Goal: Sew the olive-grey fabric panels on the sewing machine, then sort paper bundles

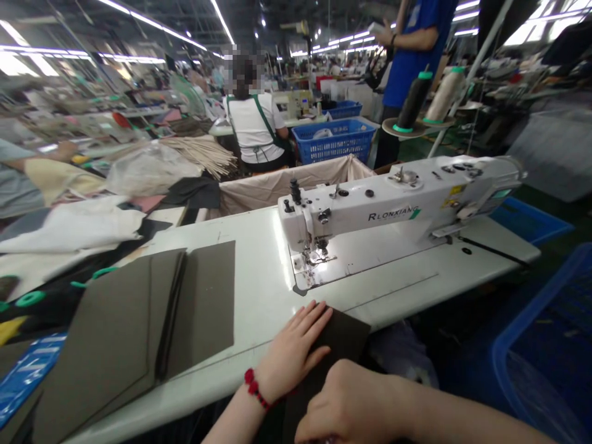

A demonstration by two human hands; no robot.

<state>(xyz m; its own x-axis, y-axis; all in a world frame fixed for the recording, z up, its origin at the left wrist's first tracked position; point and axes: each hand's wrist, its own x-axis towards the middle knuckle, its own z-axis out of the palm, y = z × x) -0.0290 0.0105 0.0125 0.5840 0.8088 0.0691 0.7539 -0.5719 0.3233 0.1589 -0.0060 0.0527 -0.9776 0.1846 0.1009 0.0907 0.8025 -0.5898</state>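
Nearest, my right hand (pixel 346 401) is curled closed at the fabric (pixel 346 333); what it grips, I cannot tell. My left hand (pixel 296 351) presses flat on it, fingers together, at the table (pixel 259 290) edge before the machine (pixel 393 209).

Ceiling strip lights (pixel 152 28) flood the hall brightly, blowing out to white far left and right — a lamp glares on the tabletop (pixel 259 246) under the sewing machine (pixel 398 203). Wide-angle distortion bends the edges; the near dark fabric (pixel 346 336) loses detail, and the far background blurs.
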